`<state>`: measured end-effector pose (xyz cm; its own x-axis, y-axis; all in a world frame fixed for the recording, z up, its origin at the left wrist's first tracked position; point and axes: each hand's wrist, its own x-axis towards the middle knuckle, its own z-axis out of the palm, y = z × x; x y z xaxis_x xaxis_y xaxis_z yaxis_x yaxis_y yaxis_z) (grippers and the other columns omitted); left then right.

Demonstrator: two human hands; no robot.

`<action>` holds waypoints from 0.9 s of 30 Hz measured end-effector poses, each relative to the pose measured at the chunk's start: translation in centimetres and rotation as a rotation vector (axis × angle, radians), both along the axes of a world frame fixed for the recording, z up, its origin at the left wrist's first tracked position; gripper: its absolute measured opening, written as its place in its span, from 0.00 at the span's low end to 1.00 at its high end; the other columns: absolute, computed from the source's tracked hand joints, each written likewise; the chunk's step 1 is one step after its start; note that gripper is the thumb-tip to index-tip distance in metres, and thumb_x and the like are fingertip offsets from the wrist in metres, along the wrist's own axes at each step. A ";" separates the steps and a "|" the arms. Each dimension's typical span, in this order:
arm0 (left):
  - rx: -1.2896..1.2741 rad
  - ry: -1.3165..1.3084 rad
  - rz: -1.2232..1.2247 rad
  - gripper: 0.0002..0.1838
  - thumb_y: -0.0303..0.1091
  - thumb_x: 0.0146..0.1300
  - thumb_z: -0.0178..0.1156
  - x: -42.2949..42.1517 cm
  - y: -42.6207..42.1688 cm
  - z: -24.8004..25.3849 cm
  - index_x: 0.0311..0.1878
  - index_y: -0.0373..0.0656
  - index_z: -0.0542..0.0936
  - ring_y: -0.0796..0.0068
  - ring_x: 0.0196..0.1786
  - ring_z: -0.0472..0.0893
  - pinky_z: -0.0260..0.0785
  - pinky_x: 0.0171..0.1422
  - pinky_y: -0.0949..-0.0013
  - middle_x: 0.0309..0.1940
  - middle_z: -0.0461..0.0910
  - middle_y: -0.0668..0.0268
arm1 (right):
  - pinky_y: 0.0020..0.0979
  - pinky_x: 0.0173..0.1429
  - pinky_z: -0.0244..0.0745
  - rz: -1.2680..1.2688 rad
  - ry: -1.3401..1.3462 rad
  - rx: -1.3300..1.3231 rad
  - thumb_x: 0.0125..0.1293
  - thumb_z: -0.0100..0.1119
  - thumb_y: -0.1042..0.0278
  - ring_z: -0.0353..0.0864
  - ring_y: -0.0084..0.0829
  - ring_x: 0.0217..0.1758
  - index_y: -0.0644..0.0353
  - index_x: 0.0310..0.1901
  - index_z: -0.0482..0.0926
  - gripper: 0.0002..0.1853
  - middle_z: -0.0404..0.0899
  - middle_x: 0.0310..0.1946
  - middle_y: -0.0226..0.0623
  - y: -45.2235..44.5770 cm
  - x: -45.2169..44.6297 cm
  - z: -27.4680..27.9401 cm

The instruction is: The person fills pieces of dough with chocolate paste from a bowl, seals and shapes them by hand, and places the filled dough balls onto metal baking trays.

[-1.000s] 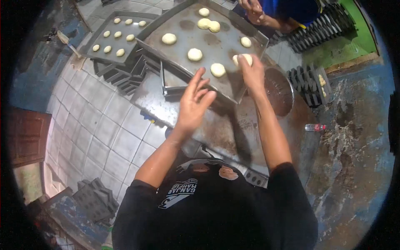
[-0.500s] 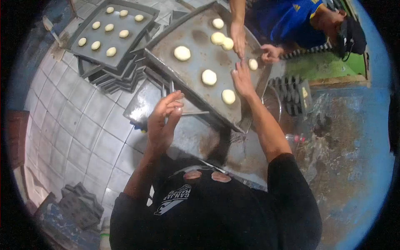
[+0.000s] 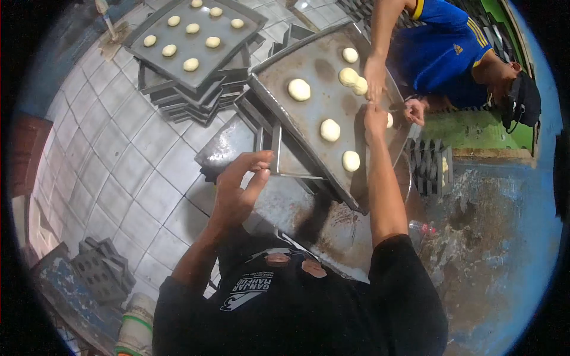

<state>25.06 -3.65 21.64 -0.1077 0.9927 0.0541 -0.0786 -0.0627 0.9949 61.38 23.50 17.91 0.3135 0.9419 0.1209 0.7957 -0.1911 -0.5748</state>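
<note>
My left hand (image 3: 240,187) hovers beside the near left side of a large metal baking tray (image 3: 279,70), empty, its fingers bent and the thumb apart. Over the tray, my right hand (image 3: 375,120) has its fingers drawn together, and whatever is in them is hidden. Its fingertips meet or nearly meet a co-worker's hand (image 3: 374,79). Pale dough balls lie spaced on the tray, among them one (image 3: 330,130) left of my right hand and another (image 3: 351,161) closer to me. Two dough balls (image 3: 348,77) touch beside the co-worker's hand. A dough ball (image 3: 389,120) is partly covered by my right hand.
A second tray of dough balls (image 3: 202,44) tops a stack of trays on the tiled floor (image 3: 130,172). The co-worker in a blue shirt (image 3: 439,53) leans in from the far right. Dark moulds (image 3: 426,166) stand right of the tray; more moulds (image 3: 104,270) lie lower left.
The view has shifted, so the trays appear lower and further right. My right hand's fingers, stretched out before, are now drawn together near the co-worker's hand. My left hand stays raised and empty.
</note>
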 end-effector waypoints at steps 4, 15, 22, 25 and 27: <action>-0.100 0.012 0.033 0.16 0.24 0.67 0.58 0.7 -0.9 -0.1 0.57 0.38 0.82 0.69 0.53 0.84 0.74 0.62 0.65 0.52 0.87 0.59 | 0.46 0.56 0.73 0.029 -0.055 0.023 0.76 0.51 0.59 0.85 0.55 0.49 0.69 0.50 0.84 0.20 0.85 0.46 0.60 -0.2 0.2 -0.1; -0.092 0.048 0.003 0.15 0.23 0.67 0.56 1.4 -1.1 1.0 0.55 0.36 0.82 0.66 0.56 0.84 0.72 0.65 0.64 0.51 0.86 0.57 | 0.43 0.54 0.75 -0.002 0.056 0.101 0.71 0.56 0.56 0.85 0.45 0.44 0.69 0.50 0.84 0.21 0.86 0.37 0.51 4.0 -1.9 0.2; 0.045 0.085 -0.051 0.12 0.24 0.70 0.58 4.0 -1.1 1.4 0.55 0.36 0.82 0.66 0.55 0.84 0.74 0.62 0.65 0.49 0.86 0.57 | 0.31 0.48 0.76 0.275 0.147 -0.138 0.65 0.69 0.58 0.81 0.25 0.40 0.66 0.43 0.85 0.17 0.86 0.37 0.35 -4.3 -1.2 5.9; 0.296 0.091 -0.157 0.17 0.23 0.72 0.54 7.4 -1.6 0.1 0.62 0.36 0.78 0.60 0.63 0.81 0.72 0.68 0.62 0.58 0.81 0.49 | 0.28 0.47 0.77 0.194 0.336 0.053 0.68 0.67 0.64 0.82 0.23 0.40 0.66 0.51 0.83 0.16 0.87 0.38 0.37 -16.2 -3.4 12.4; 0.132 -0.191 -0.074 0.19 0.23 0.72 0.52 13.2 -2.4 2.4 0.65 0.35 0.76 0.59 0.65 0.79 0.70 0.70 0.62 0.61 0.79 0.48 | 0.31 0.44 0.80 0.233 0.233 0.162 0.69 0.66 0.68 0.84 0.28 0.37 0.65 0.52 0.82 0.14 0.87 0.38 0.42 -23.9 -5.0 14.2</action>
